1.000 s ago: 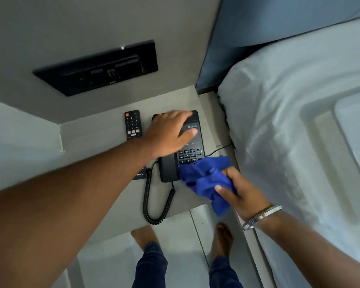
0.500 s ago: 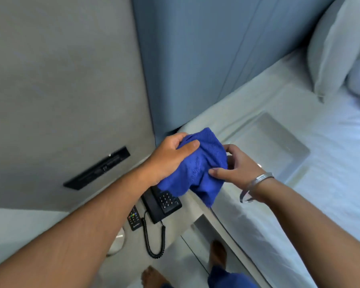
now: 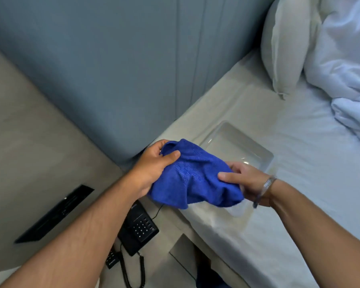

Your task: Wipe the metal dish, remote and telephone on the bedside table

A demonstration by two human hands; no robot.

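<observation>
Both hands hold a blue cloth (image 3: 195, 175) up in the air above the bed's edge. My left hand (image 3: 154, 165) pinches its upper left corner, and my right hand (image 3: 241, 179) grips its right side. Below my left forearm the black telephone (image 3: 139, 229) rests on the bedside table (image 3: 166, 231), with its coiled cord (image 3: 141, 269) hanging off the front. A corner of the black remote (image 3: 112, 259) shows beside the phone; my arm covers the rest of it. A rectangular tray-like dish (image 3: 237, 142) lies on the bed behind the cloth.
The bed (image 3: 299, 183) with white sheets fills the right side, with a pillow (image 3: 287, 42) and a crumpled duvet (image 3: 349, 80) at its head. A blue padded headboard (image 3: 112, 59) rises behind. A black wall panel (image 3: 56, 213) sits on the beige wall at left.
My left hand left the telephone and joined the right on the cloth, which rose above the bed's edge. The view swung up and right toward the bed, and the cloth has spread wider.
</observation>
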